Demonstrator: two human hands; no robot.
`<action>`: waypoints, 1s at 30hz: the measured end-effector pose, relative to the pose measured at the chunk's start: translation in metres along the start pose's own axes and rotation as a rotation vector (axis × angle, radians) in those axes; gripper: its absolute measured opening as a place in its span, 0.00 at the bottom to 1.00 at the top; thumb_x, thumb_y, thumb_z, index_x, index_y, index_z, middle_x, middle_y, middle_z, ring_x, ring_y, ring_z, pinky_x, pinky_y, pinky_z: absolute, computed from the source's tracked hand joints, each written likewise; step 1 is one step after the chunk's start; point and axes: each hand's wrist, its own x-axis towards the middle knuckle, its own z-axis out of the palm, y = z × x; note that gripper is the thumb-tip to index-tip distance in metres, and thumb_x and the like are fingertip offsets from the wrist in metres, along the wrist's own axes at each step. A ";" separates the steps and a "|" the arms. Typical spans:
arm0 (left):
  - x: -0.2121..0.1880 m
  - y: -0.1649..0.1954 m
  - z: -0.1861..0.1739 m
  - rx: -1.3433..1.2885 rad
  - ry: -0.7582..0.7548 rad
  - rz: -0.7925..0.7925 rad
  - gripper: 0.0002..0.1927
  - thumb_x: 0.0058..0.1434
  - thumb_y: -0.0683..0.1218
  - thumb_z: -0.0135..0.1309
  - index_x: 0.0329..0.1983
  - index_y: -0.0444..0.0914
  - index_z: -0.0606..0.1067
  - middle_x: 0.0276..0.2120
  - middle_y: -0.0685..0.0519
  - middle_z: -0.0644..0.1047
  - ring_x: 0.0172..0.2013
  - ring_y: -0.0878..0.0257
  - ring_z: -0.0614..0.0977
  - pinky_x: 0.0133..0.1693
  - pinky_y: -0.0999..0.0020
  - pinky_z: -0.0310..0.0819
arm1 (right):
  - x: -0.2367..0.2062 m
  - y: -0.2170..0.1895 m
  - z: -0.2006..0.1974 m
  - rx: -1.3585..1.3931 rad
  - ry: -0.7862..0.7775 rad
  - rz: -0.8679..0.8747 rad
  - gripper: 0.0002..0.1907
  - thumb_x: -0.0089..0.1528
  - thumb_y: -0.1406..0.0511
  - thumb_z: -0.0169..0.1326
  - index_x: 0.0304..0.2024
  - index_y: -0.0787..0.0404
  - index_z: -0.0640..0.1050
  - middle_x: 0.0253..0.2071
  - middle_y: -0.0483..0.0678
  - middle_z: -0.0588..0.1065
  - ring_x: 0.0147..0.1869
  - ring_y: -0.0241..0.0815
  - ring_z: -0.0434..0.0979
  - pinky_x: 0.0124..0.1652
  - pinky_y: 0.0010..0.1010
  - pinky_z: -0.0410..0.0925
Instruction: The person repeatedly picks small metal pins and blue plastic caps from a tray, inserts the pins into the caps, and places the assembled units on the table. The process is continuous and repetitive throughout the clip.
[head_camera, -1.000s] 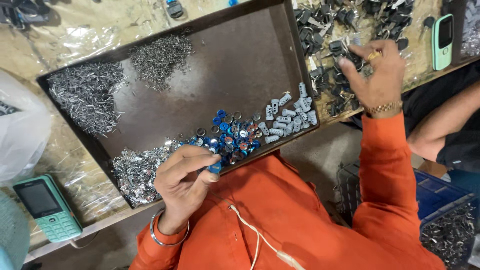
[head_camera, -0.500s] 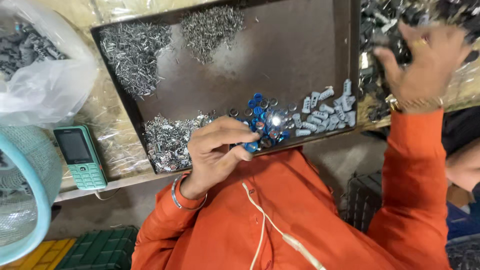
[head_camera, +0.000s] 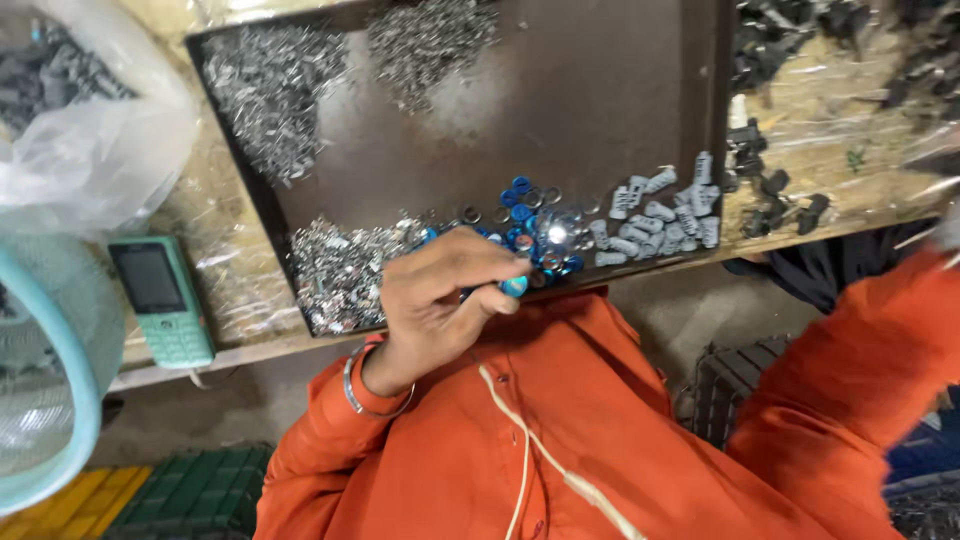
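blue, a small round plastic cap (head_camera: 514, 286) sits pinched in the left hand (head_camera: 440, 300), whose grip is clamped on it at the near edge of the dark metal tray (head_camera: 600, 90). just beyond lie the loose blue caps (head_camera: 530, 225), grey plastic sleeves (head_camera: 660, 212) and silvery metal clips (head_camera: 345, 270), unsorted heaps suggesting much remains. the right hand is out of view; only its orange sleeve (head_camera: 870, 340) shows.

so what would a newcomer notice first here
Probably the left hand at the tray's near edge, pinching a small blue part beside the pile of blue caps. Next, the shiny metal heaps across the tray's left side and the grey plugs at its right. A green phone lies on the bench left of the tray; the right hand is out of view, only its orange sleeve showing.
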 end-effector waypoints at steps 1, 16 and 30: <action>0.003 0.001 0.002 0.024 -0.004 0.041 0.12 0.65 0.46 0.65 0.49 0.36 0.80 0.40 0.50 0.82 0.37 0.60 0.83 0.40 0.70 0.77 | -0.001 -0.018 0.009 0.073 -0.101 0.009 0.10 0.63 0.66 0.61 0.45 0.64 0.82 0.40 0.50 0.78 0.41 0.41 0.76 0.39 0.32 0.68; 0.000 0.023 0.007 0.340 -0.024 0.084 0.14 0.61 0.43 0.67 0.49 0.37 0.80 0.40 0.50 0.81 0.36 0.60 0.81 0.39 0.68 0.75 | -0.017 -0.044 0.106 -0.299 -0.561 -0.206 0.07 0.62 0.72 0.64 0.40 0.66 0.77 0.34 0.50 0.77 0.35 0.46 0.79 0.32 0.30 0.69; 0.006 0.028 0.011 0.411 -0.031 0.088 0.20 0.55 0.45 0.65 0.45 0.26 0.76 0.45 0.39 0.80 0.42 0.47 0.84 0.44 0.60 0.80 | 0.004 0.076 0.007 -0.869 0.105 -0.247 0.06 0.75 0.72 0.47 0.47 0.70 0.75 0.49 0.57 0.78 0.52 0.49 0.81 0.55 0.35 0.76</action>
